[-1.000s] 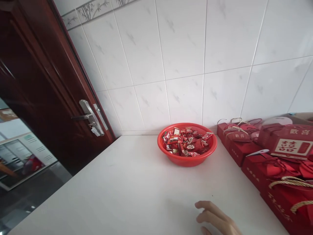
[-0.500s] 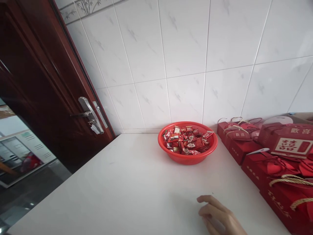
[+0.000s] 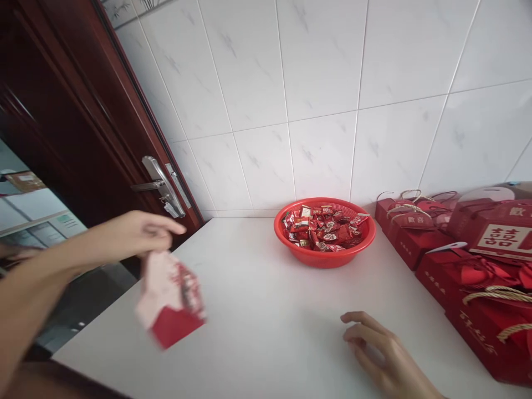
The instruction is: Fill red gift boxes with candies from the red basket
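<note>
My left hand [image 3: 152, 233] reaches in from the left, its fingers closed on the top of a small pink-and-red paper gift box [image 3: 172, 302]. The box hangs tilted over the left part of the white table and is smeared by motion. Near the table's front right, my right hand [image 3: 384, 349] is loosely curled with its fingers apart, holding nothing. Beyond it, against the wall, stands a red plastic basket [image 3: 326, 259] filled with red-wrapped candies [image 3: 330, 228].
Red gift boxes [image 3: 469, 332] with rope handles line the right side of the white table [image 3: 266, 332]. A tiled wall [image 3: 320, 105] closes off the back. At the left stands a dark red door [image 3: 83, 122] with a metal handle [image 3: 164, 185].
My left hand has come into view from the left, carrying the pink-and-red gift box over the table. My right hand stays in nearly the same place. The view has shifted slightly.
</note>
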### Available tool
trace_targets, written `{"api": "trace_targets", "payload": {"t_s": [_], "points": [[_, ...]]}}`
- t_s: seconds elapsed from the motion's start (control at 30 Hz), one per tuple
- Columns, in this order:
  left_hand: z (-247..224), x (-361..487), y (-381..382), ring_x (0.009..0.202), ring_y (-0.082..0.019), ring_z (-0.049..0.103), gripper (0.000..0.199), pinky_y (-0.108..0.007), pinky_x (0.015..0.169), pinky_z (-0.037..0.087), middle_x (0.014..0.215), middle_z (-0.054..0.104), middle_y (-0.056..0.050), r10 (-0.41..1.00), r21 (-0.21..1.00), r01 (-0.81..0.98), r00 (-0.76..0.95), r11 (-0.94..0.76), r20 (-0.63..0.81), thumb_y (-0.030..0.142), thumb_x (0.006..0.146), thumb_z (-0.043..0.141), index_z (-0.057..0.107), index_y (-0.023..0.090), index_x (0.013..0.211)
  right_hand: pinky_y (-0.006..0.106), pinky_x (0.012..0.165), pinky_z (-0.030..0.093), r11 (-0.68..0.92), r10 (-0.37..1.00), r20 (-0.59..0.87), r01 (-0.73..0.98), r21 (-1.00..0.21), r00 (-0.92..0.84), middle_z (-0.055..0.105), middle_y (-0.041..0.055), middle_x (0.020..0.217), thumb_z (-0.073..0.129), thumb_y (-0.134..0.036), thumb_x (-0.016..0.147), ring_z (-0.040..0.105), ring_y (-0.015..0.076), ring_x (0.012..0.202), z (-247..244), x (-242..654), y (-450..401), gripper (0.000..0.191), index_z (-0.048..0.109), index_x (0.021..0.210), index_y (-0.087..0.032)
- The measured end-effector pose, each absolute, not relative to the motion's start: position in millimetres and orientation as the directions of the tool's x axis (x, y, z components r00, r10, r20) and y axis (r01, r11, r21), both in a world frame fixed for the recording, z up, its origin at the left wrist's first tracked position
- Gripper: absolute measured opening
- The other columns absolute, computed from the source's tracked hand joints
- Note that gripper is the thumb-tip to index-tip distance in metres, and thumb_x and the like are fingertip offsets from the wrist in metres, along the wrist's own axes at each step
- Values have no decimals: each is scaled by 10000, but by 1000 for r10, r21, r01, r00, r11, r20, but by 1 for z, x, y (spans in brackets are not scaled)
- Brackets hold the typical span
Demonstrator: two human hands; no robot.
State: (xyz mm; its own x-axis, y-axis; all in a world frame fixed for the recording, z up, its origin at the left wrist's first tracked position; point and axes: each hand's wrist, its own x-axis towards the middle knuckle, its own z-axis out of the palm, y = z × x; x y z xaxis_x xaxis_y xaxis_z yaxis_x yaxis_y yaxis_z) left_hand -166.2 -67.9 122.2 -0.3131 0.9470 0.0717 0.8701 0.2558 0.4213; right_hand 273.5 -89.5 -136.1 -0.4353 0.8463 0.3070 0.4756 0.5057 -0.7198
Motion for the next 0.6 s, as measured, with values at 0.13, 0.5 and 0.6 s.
{"api": "trace_targets", "payload": {"t_s": [0.13,0.5,0.6], "points": [[107,-107,-19,679,-154,603,552,-243,635,488,630,654,33,992,636,761,-86,126,-94,448,571,781,736,117,1010,314,731,592,492,859,321,472,-731,-399,660,110,1155,443,-311,1007,681,164,763,-135,275,-87,243,657,924,-235],[25,11,34,847,-203,684,412,-372,855,550,888,742,-70,935,956,290,329,34,-133,349,605,868,763,144,946,316,714,586,463,886,389,467,-753,-251,673,66,990,485,-308,970,669,168,743,-129,278,-81,200,595,1123,-240],[15,19,34,848,-213,681,453,-340,774,543,933,749,-84,961,930,361,274,-72,-32,388,609,869,758,147,977,313,699,581,454,891,389,479,-751,-235,672,55,934,486,-317,969,667,170,731,-127,279,-80,204,591,1124,-236]]}}
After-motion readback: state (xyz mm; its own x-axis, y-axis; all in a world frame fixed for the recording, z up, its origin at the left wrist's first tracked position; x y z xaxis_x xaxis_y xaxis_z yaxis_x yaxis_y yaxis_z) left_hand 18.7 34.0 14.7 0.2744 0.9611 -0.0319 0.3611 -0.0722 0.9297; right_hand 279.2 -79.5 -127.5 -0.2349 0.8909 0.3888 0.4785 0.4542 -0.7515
